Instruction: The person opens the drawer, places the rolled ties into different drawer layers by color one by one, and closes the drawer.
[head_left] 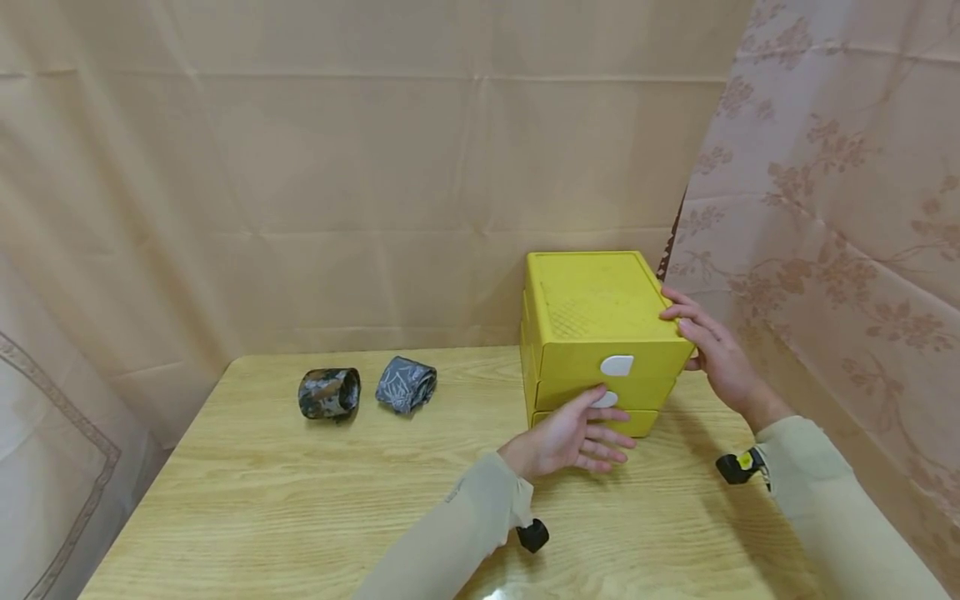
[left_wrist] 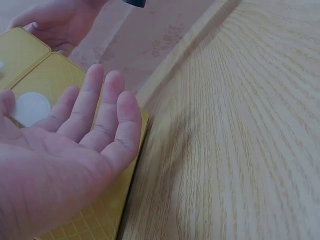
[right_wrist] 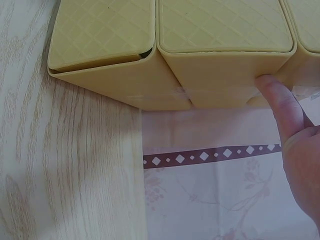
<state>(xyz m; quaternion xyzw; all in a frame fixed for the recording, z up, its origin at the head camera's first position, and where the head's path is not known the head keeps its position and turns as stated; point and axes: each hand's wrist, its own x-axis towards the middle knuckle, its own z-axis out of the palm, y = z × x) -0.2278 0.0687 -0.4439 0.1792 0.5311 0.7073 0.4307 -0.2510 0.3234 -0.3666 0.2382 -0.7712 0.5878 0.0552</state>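
A yellow drawer box (head_left: pixel 592 292) with three stacked tiers stands at the right of the table. White handles mark its front, one on the top drawer (head_left: pixel 617 365) and one on the middle drawer; the left hand hides the bottom drawer's front in part. My left hand (head_left: pixel 573 433) is before the lower drawers, palm turned up and fingers loosely extended, with the thumb beside the middle handle (left_wrist: pixel 32 109). Against the box's right side rests my right hand (head_left: pixel 708 342), fingers at the top edge. In the right wrist view one finger (right_wrist: pixel 280 102) presses the side wall.
A rolled camouflage cloth (head_left: pixel 328 393) and a folded grey patterned cloth (head_left: pixel 406 385) lie toward the back left of the wooden table (head_left: pixel 337 500). Beige curtain (head_left: pixel 360 167) hangs behind, and a flowered curtain (head_left: pixel 840 208) hangs close along the right.
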